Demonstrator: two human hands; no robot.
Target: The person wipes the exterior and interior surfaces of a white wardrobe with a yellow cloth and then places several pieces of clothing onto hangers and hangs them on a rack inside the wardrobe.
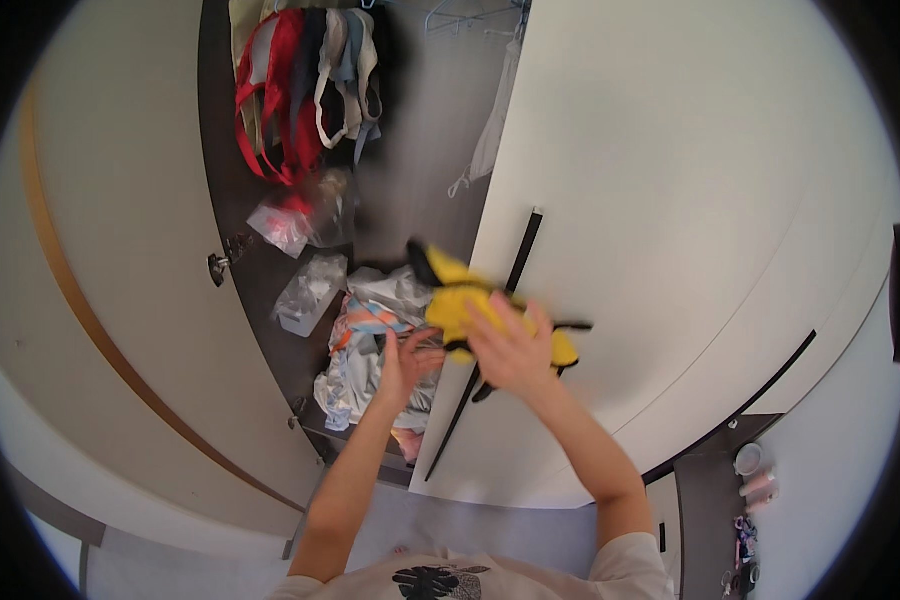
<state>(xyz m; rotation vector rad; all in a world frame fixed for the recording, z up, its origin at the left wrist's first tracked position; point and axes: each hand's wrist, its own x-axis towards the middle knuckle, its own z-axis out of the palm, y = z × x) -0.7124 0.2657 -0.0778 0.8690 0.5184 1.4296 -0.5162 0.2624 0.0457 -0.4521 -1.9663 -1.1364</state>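
My right hand (510, 348) grips a yellow garment with black trim and straps (450, 292) in front of an open wardrobe. My left hand (402, 368) is raised beside it, fingers apart, touching the garment's lower edge near a black strap. Just behind both hands lies a heap of crumpled light blue, white and orange clothes (365, 345) on a wardrobe shelf.
The white wardrobe door (670, 200) with a long black handle (522, 250) stands open at right. Red, black and grey garments (300, 80) hang from hangers above. Clear plastic bags (305, 215) sit in the dark wardrobe interior. A small side shelf with bottles (750, 480) is at lower right.
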